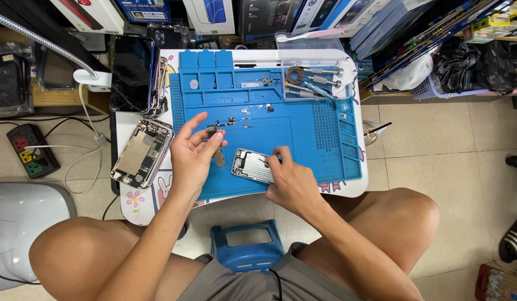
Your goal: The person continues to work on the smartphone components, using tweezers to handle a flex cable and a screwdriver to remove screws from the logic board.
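Head view: left hand (193, 153) pinches removed circuit board (218, 146); right hand (292, 181) grips silver phone housing (253, 165), already gutted; loose screws (253, 109) on blue mat (303, 134).

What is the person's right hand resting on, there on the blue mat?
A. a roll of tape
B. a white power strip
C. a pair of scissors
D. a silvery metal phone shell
D: the right hand lies with its fingers on a silvery phone shell that sits on the blue mat, while the left hand holds a small dark part beside it.
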